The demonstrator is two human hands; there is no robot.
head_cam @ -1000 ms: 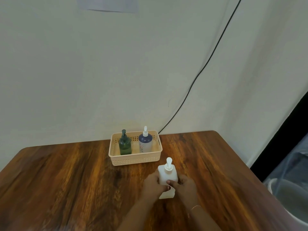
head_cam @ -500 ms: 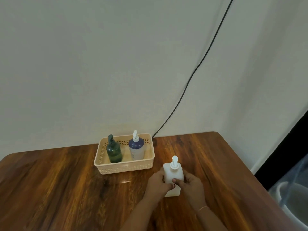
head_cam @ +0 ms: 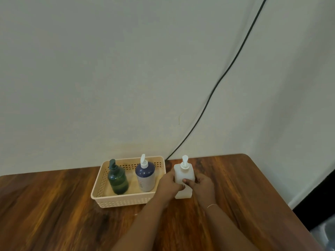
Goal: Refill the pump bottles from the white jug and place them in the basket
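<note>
A white square pump bottle (head_cam: 184, 173) stands upright just right of the beige basket (head_cam: 116, 201). My left hand (head_cam: 169, 183) grips its left side and my right hand (head_cam: 201, 186) grips its right side, thumbs across the front. Whether its base touches the table is hidden by my hands. Inside the basket stand a dark green pump bottle (head_cam: 117, 179) on the left and a dark blue bottle with a white pump (head_cam: 146, 175) on the right. The white jug is not in view.
The wooden table (head_cam: 54, 214) runs back to a pale wall. A black cable (head_cam: 217, 84) comes down the wall to the table behind the basket. The table's right edge drops off beside a dark gap and a pale tub (head_cam: 326, 232).
Both hands have carried the white pump bottle away from me, up alongside the basket's right end. The view has shifted, so the basket sits closer and lower left.
</note>
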